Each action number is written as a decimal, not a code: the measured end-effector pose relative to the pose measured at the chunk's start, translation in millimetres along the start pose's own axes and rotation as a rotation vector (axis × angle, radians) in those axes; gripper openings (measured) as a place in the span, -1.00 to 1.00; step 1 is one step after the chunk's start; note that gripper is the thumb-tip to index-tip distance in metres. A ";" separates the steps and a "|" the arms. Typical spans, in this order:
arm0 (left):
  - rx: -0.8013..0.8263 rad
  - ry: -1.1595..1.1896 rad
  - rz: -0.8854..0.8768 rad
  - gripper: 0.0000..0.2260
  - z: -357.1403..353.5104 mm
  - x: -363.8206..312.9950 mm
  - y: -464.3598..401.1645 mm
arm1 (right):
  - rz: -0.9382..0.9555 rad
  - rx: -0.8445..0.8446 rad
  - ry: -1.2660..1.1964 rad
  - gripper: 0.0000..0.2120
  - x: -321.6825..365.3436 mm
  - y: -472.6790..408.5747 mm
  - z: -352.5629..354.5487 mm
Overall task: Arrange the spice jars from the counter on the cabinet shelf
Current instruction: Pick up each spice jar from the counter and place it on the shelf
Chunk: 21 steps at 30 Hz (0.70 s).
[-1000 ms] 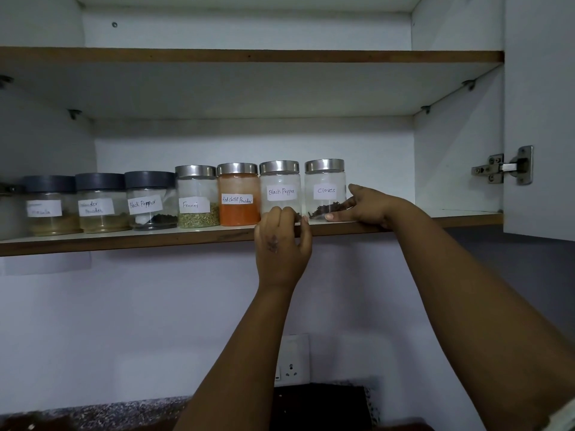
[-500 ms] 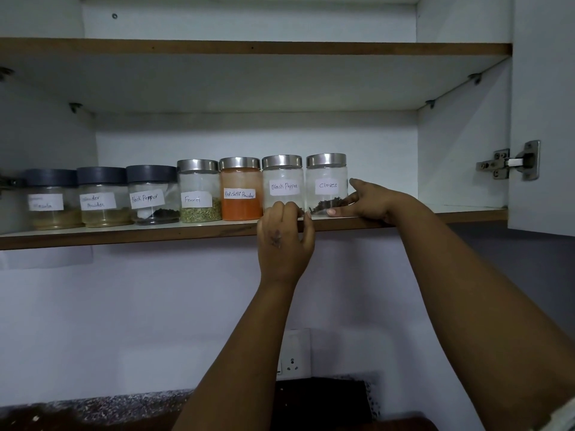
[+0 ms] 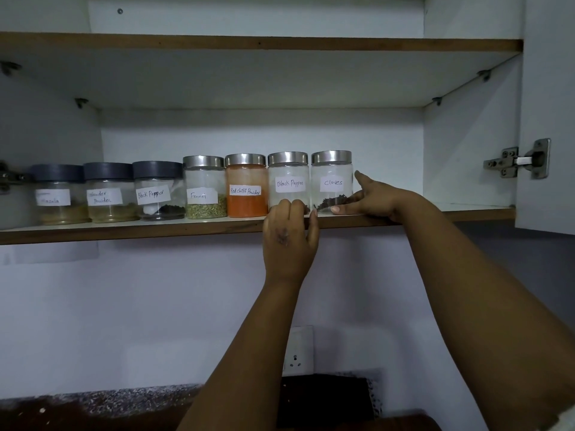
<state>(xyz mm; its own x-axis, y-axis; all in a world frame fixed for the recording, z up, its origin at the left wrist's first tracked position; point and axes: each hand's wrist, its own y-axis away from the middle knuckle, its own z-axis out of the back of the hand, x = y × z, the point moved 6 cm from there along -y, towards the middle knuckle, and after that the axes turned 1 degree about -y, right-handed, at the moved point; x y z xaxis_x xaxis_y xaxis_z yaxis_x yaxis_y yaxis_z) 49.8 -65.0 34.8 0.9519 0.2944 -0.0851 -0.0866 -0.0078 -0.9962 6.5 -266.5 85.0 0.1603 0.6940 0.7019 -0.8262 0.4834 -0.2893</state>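
The left hand (image 3: 291, 241) is raised to the shelf edge (image 3: 124, 233), its curled fingers set against the base of the steel-lidded Black Pepper jar (image 3: 288, 185); a full grasp cannot be confirmed. The right hand (image 3: 370, 199) is laid loosely open against the Cloves jar (image 3: 332, 181), forefinger up its side, apparently to close the row. Seven jars are lined up touching, labels outward for reading.

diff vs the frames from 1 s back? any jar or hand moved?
No visible change. The left hand still touches the base of the silver-lidded glass Black Pepper jar; the right hand still rests against the silver-lidded Cloves jar. All seven jars keep their row on the brown-edged shelf.
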 end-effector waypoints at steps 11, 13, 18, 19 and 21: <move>0.139 0.128 -0.068 -0.61 8.5 12.5 35.9 | -0.003 -0.315 0.600 -0.04 5.2 45.0 -16.5; 0.177 0.131 -0.057 -0.51 13.8 17.1 56.4 | 0.031 -0.397 0.630 0.03 3.9 58.0 -18.0; 0.273 0.151 0.143 -0.47 25.7 38.9 116.3 | 0.212 -0.574 0.685 -0.02 -12.6 97.3 -52.8; 0.292 0.163 0.193 -0.46 29.4 43.7 132.4 | 0.251 -0.608 0.632 -0.06 -21.1 106.9 -64.1; 0.348 0.173 0.265 -0.44 37.6 51.9 168.8 | 0.302 -0.662 0.507 -0.15 -45.9 126.5 -94.7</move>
<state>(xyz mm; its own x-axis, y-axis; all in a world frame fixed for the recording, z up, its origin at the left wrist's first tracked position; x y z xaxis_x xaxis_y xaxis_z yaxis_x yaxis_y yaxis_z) 73.6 -15.1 -137.1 0.9161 0.1613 -0.3671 -0.3987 0.2680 -0.8771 -54.2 -186.7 -45.4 0.3361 0.9187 0.2073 -0.4155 0.3422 -0.8428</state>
